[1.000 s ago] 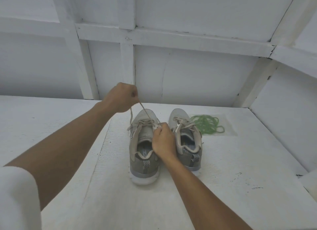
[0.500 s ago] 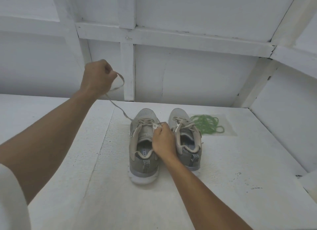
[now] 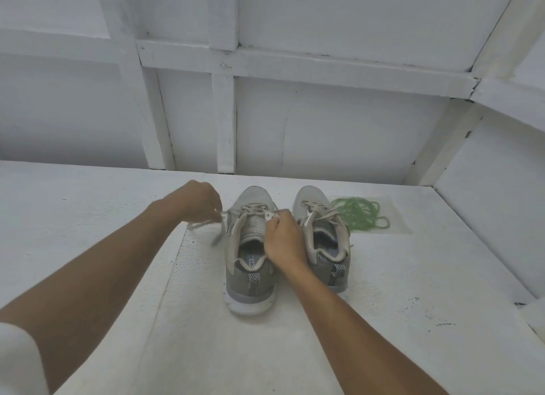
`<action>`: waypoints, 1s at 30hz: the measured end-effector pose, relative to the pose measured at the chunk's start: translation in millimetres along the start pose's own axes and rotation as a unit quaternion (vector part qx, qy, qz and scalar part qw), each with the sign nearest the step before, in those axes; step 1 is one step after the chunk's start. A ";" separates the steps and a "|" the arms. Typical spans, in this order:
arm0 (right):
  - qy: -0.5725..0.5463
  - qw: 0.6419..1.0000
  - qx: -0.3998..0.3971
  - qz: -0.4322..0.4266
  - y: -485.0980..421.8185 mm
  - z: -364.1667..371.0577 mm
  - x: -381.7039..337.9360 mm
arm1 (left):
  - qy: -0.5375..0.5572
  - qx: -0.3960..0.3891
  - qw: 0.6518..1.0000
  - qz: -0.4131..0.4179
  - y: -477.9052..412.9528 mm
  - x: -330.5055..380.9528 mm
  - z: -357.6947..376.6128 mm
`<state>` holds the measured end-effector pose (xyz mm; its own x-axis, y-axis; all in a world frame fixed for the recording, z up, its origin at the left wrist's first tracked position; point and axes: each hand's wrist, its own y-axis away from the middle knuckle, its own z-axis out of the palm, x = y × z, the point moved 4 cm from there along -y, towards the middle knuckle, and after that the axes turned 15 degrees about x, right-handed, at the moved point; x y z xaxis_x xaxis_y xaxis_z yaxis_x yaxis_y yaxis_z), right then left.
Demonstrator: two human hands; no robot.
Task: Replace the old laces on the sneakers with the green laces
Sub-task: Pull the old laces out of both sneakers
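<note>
left hand (image 3: 200, 201) pinches the old lace (image 3: 196, 226), trailing left of the centre sneaker (image 3: 250, 279); right hand (image 3: 283, 238) grips its eyelet edge. green laces (image 3: 361, 214) lie centre right, nearer the right hand.

We list two grey, white-soled sneakers, upright side by side, heels toward us. Left-hand sneaker (image 3: 250, 247): its beige old lace (image 3: 203, 225) is partly unthreaded, one end trailing off its left side. Right-hand sneaker (image 3: 321, 232): laced. Green laces (image 3: 361, 214): loose tangle just right of the pair.
</note>
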<state>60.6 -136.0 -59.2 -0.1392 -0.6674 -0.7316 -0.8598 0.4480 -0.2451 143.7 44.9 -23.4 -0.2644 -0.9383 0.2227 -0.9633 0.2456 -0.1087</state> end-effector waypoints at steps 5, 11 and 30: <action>0.090 0.992 -0.048 -0.076 -8.5 -5.3 -16.0 | 0.081 0.020 0.996 -0.024 1.2 13.6 6.9; 0.055 0.983 -0.082 -0.153 -40.8 -6.6 -44.3 | 0.201 0.004 0.977 -0.071 13.2 30.6 26.6; 0.238 0.952 -0.124 -0.149 -63.9 17.7 -55.5 | 0.390 0.176 0.885 -0.183 40.6 23.9 62.0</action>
<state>131.9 -117.1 -14.1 -0.0272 -0.9633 -0.2670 -0.9771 0.0821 -0.1965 101.2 17.4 -82.5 -0.0219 -0.4520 0.8918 -0.9531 -0.2600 -0.1552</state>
